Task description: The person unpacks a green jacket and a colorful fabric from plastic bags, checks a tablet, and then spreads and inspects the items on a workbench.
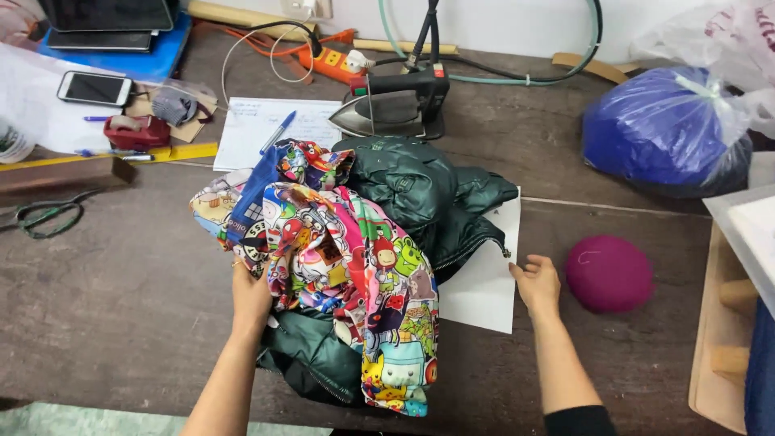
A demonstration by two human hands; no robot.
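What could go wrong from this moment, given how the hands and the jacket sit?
The left hand grips only one edge of the bunched jacket, so it may drag the white paper that the right hand touches. The iron sits just behind the jacket; fabric pushed back could touch its plate.

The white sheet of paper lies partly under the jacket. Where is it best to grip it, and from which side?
Probably at the bare right edge of the white paper, coming from the right, where the right hand already touches it. The jacket weighs down its left part, so only that edge and the lower right corner lie free and flat on the table.
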